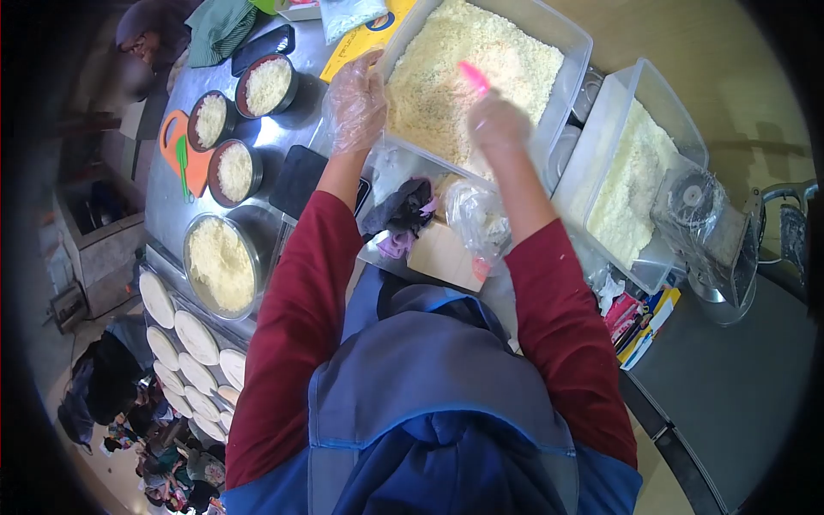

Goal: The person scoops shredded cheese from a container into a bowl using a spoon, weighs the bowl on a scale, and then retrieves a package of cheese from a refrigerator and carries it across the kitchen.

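My left hand, in a clear plastic glove, grips the left side of a large clear plastic tub. Pale grated cheese covers the tub's bottom. Over it, my right hand is closed on a pink spatula, whose end points up and left into the cheese. Motion blurs this hand and the tool. A second clear tub with finer pale shreds stands to the right, under a plastic-wrapped machine part.
Left are bowls of shreds, a larger metal bowl, an orange board with a green utensil, and flat dough rounds. A dark phone, plastic bag and wooden block lie before me. Another person is upper left.
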`<state>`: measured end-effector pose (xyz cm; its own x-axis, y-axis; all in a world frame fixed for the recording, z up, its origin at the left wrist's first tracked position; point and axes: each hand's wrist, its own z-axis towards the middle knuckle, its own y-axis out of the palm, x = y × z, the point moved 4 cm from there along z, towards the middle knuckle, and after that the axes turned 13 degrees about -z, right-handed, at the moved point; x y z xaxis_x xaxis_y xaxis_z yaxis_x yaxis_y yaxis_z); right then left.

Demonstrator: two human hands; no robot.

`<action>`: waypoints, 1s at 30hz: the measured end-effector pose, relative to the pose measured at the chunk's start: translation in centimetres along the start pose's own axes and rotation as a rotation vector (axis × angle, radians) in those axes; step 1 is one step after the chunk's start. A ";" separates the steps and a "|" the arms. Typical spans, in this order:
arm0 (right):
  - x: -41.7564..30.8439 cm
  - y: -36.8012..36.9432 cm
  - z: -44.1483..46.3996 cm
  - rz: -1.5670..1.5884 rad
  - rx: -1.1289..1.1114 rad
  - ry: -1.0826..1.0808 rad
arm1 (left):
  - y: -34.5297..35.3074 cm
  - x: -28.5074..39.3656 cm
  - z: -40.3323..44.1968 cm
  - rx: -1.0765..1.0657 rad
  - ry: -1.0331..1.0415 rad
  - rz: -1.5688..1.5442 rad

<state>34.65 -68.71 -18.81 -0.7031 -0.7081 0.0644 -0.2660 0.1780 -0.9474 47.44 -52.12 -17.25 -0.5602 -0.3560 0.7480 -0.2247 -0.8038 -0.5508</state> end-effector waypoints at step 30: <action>-2.8 -0.6 3.6 0.018 -0.094 -0.103 | 0.6 -1.5 0.4 -0.062 -0.020 -0.230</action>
<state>39.19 -69.29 -19.56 -0.6385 -0.7695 0.0108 -0.3180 0.2509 -0.9143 48.44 -52.29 -18.54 -0.4728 -0.1764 0.8633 -0.3937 -0.8342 -0.3861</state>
